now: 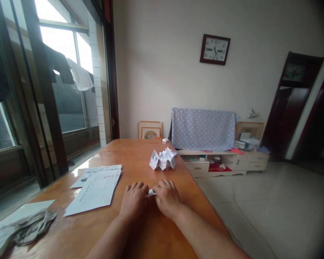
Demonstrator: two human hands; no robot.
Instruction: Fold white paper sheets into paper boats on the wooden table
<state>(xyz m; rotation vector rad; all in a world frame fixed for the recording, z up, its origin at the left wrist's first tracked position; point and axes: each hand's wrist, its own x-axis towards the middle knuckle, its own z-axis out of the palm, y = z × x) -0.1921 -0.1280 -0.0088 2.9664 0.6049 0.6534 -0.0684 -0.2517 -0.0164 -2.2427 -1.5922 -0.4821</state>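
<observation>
Between my two hands, low over the wooden table (140, 154), is a small piece of folded white paper (151, 192). My left hand (135, 198) has its fingers curled on the paper's left end. On the other end, the fingers of my right hand (167, 196) are closed too. Most of the paper is covered by my fingers, so its full shape is hidden. Just beyond my hands stands a cluster of folded paper shapes (162, 160), white with printed lines and pointed tips.
Printed sheets (97, 190) lie to the left of my hands. A crumpled grey cloth (34, 228) rests at the near left, beside pale paper (40, 205). A small white box (165, 140) sits at the far edge. The table's right edge (205, 201) runs close to my right arm.
</observation>
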